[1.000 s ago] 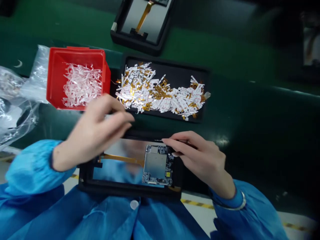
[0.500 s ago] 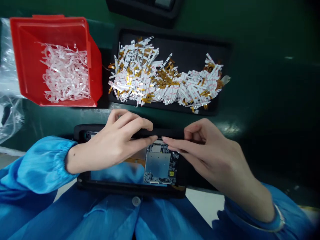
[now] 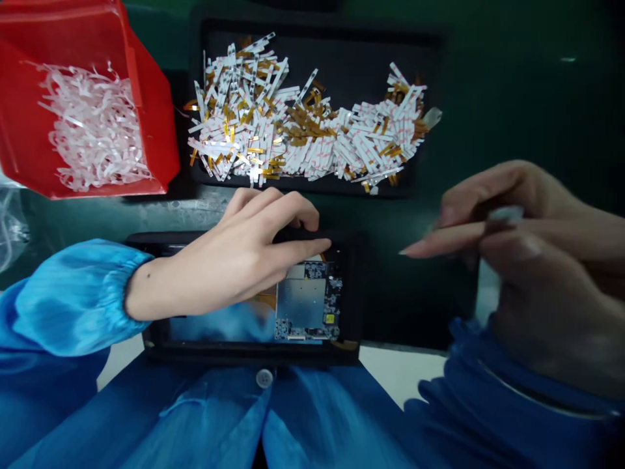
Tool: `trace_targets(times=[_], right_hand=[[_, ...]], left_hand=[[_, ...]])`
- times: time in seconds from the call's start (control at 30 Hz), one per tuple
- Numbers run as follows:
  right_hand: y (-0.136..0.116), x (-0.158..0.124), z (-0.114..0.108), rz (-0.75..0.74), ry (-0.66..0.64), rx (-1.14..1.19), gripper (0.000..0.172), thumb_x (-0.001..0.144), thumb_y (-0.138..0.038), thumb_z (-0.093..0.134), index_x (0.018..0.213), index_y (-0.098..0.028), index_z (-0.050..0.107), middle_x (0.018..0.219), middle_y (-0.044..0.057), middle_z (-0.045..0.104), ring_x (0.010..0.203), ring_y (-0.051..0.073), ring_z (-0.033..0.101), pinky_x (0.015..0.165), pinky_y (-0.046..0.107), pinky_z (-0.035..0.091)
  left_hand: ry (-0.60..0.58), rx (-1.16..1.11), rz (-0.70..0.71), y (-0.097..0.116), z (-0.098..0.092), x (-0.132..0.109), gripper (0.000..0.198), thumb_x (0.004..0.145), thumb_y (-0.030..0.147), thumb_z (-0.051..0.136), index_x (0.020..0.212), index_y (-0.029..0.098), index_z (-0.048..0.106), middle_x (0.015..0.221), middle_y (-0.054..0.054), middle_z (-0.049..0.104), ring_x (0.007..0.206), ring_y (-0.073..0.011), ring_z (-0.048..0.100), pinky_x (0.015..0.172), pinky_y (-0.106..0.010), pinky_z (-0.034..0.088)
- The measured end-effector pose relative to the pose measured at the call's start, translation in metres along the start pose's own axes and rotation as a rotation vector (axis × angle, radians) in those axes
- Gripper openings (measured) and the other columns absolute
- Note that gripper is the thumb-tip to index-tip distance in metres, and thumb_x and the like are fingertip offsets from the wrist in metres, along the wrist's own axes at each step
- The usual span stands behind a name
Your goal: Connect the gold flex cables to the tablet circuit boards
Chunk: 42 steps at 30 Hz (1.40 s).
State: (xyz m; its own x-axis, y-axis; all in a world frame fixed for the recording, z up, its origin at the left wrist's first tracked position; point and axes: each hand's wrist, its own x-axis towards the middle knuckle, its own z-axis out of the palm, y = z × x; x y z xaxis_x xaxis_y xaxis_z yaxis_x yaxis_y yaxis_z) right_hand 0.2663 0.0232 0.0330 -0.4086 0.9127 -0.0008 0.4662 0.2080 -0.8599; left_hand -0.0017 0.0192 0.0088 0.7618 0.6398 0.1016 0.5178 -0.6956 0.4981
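Circuit board (image 3: pixel 307 301), stiff but probably fragile, sits in a black fixture (image 3: pixel 254 352); handle it by the edges only. Left hand (image 3: pixel 239 254) lies on the fixture's upper edge, fingers slightly spread. Right hand (image 3: pixel 532 260), clear of the fixture, has fingers pressed together around a small pale tab (image 3: pixel 502 213); the exact hold cannot be told.

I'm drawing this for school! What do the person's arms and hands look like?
Both arms wear shiny blue sleeves. The left sleeve is puffy with a gathered cuff, and the right sleeve has a thin pale band near its cuff. The left hand and right hand are bare, with no gloves.
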Motion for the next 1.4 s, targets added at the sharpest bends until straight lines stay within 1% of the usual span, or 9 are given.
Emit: trace_targets(times=[0.1,0.23,0.33,0.43,0.73,0.9,1.07,1.23,1.4], right_hand=[[-0.001,-0.001,0.011,0.088,0.266,0.034,0.035,0.097,-0.048,0.055,0.074,-0.029,0.073,0.069,0.004,0.056,0.066,0.015,0.054,0.051,0.033,0.041],[0.004,0.006,0.030,0.234,0.214,0.335,0.031,0.101,-0.044,0.050,0.077,-0.023,0.053,0.064,-0.003,0.059,0.037,0.005,0.045,0.031,0.024,0.028],[0.008,0.008,0.036,0.241,0.098,0.503,0.018,0.094,-0.033,0.064,0.089,-0.027,0.047,0.073,-0.005,0.068,0.051,0.013,0.066,0.042,0.024,0.052],[0.010,0.008,0.035,0.227,0.075,0.471,0.027,0.085,-0.018,0.072,0.093,-0.029,0.049,0.079,-0.005,0.070,0.066,0.016,0.072,0.059,0.028,0.063],[0.011,0.008,0.038,0.238,0.101,0.491,0.030,0.082,-0.006,0.072,0.091,-0.023,0.049,0.070,-0.004,0.070,0.060,0.015,0.072,0.050,0.023,0.058],[0.017,0.007,0.041,0.224,0.142,0.513,0.031,0.084,-0.003,0.068,0.094,-0.024,0.047,0.070,-0.007,0.071,0.057,0.013,0.071,0.049,0.021,0.059],[0.020,0.007,0.041,0.213,0.152,0.505,0.032,0.082,-0.003,0.070,0.093,-0.023,0.047,0.069,-0.007,0.071,0.057,0.014,0.071,0.048,0.021,0.059],[0.018,0.008,0.040,0.218,0.149,0.517,0.030,0.083,-0.005,0.071,0.093,-0.022,0.047,0.069,-0.007,0.071,0.058,0.014,0.072,0.048,0.021,0.059],[0.018,0.008,0.041,0.228,0.147,0.526,0.030,0.083,-0.005,0.070,0.093,-0.022,0.047,0.070,-0.009,0.069,0.063,0.014,0.074,0.049,0.021,0.059]], left_hand=[[0.003,0.013,0.015,0.002,0.007,0.004,0.035,0.104,0.030,0.035,0.122,0.025,0.066,0.117,-0.010,0.064,0.105,-0.0254,0.058,0.080,-0.040,0.040],[0.050,0.068,0.040,0.003,0.015,0.000,0.031,0.104,0.026,0.041,0.124,0.027,0.064,0.115,-0.006,0.067,0.112,-0.0245,0.058,0.092,-0.043,0.041],[0.044,0.056,0.042,0.004,0.016,-0.002,0.033,0.104,0.028,0.039,0.126,0.025,0.063,0.121,-0.008,0.066,0.114,-0.0268,0.058,0.093,-0.045,0.040],[0.024,0.003,-0.024,0.006,0.016,0.001,0.037,0.104,0.033,0.035,0.120,0.026,0.067,0.119,-0.008,0.066,0.111,-0.0271,0.060,0.092,-0.045,0.041],[0.003,0.128,0.057,0.006,0.011,0.002,0.032,0.102,0.024,0.040,0.126,0.020,0.061,0.120,-0.013,0.060,0.104,-0.0278,0.056,0.082,-0.043,0.042],[0.000,0.151,0.009,0.009,0.014,0.015,0.030,0.100,0.043,0.047,0.103,0.016,0.061,0.109,-0.012,0.054,0.096,-0.0274,0.056,0.075,-0.040,0.046],[-0.013,0.085,-0.057,0.011,0.011,0.023,0.016,0.100,0.029,0.047,0.098,0.016,0.057,0.105,-0.009,0.054,0.097,-0.0227,0.057,0.078,-0.036,0.046],[0.037,0.102,-0.038,0.014,0.002,0.009,0.011,0.100,0.024,0.050,0.103,0.017,0.057,0.109,-0.007,0.064,0.095,-0.0208,0.061,0.078,-0.036,0.044],[0.036,0.171,0.082,0.019,0.007,-0.012,0.019,0.102,0.024,0.049,0.117,0.017,0.058,0.121,-0.004,0.071,0.112,-0.0226,0.063,0.089,-0.041,0.046]])
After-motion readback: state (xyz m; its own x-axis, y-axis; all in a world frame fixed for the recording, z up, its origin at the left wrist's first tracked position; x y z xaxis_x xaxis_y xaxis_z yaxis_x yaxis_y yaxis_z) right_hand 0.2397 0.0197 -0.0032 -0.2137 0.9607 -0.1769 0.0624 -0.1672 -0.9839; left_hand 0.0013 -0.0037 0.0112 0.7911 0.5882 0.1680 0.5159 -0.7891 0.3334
